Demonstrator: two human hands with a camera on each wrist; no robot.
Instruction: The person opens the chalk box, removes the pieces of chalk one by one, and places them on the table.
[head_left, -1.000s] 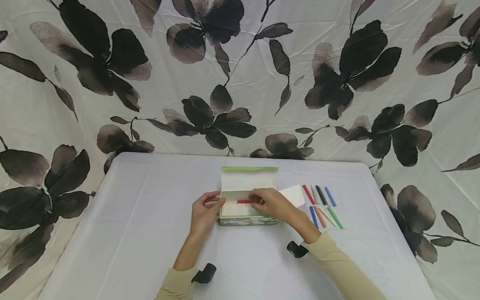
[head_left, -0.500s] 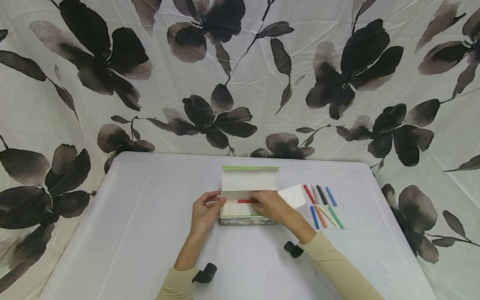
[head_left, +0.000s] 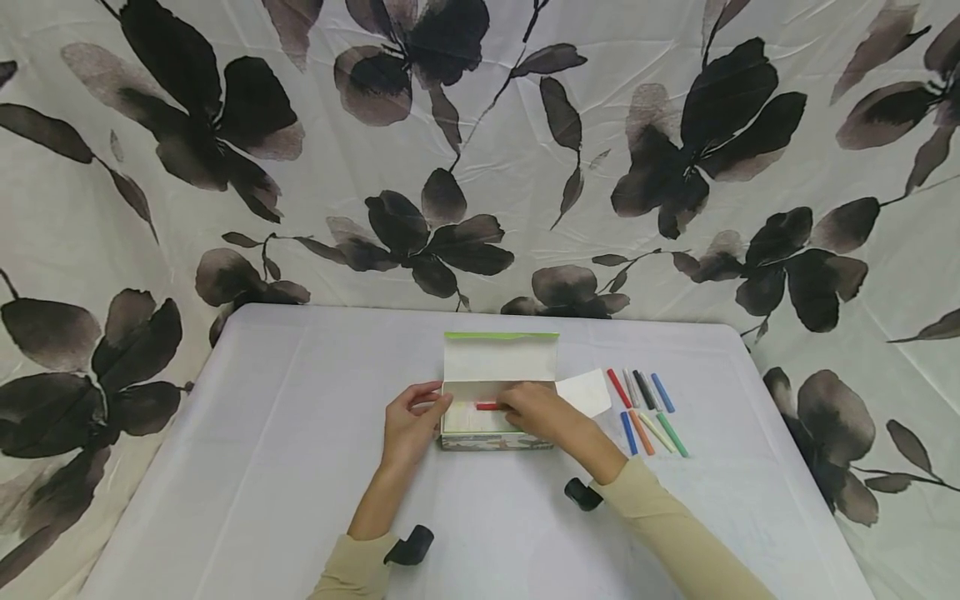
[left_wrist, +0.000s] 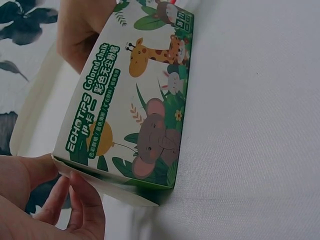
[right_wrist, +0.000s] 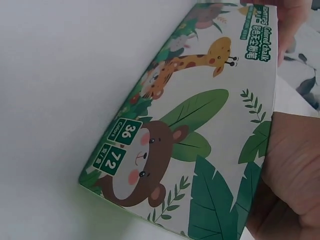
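Observation:
A cardboard box of colored chalk [left_wrist: 135, 100], printed with animals, lies on the table with its lid [head_left: 500, 358] raised at the back. My left hand [head_left: 411, 421] grips its left end, thumb and fingers pinching the side flap [left_wrist: 110, 189] in the left wrist view. My right hand [head_left: 542, 410] reaches into the box from the right, and its fingers pinch a red chalk stick [head_left: 486, 407] whose end sticks out to the left. In the right wrist view the box's front wall [right_wrist: 200, 120] hides those fingertips and the chalk.
To the right of the box lie several chalk sticks in two rows, among them a red one [head_left: 618, 388], a black one [head_left: 642, 390], an orange one [head_left: 641, 432] and a green one [head_left: 671, 435]. A white side flap [head_left: 588, 393] juts out toward them. A floral cloth [head_left: 480, 167] hangs behind the table.
The right hand and forearm have shifted slightly left, and the red chalk stick now sits a little lower in the box. The left hand keeps its place at the box.

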